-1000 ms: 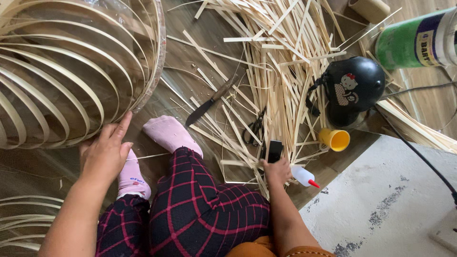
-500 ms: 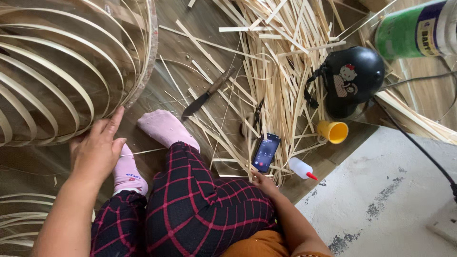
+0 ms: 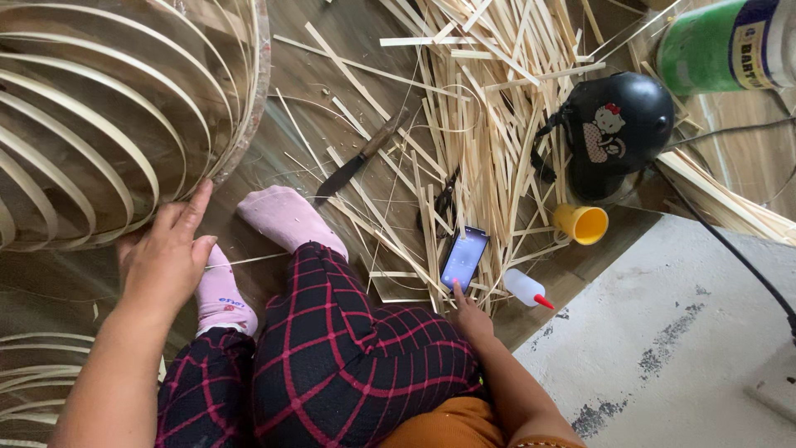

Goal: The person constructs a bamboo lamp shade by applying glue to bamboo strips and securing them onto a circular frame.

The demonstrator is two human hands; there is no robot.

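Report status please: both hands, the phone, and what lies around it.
Left hand open, resting by the bamboo frame. Right hand open, one finger touching the lit phone. Phone lies on bamboo strips; scissors and glue bottle close by.

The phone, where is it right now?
The phone lies screen-up on the bamboo strips, right of the knee, just beyond the right hand, with the small glue bottle to its right.

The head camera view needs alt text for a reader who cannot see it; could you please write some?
Seen from above, a seated person's right hand touches a lit phone lying on bamboo strips, while the left hand rests beside a large woven bamboo frame. A knife, black helmet and yellow cup lie nearby.
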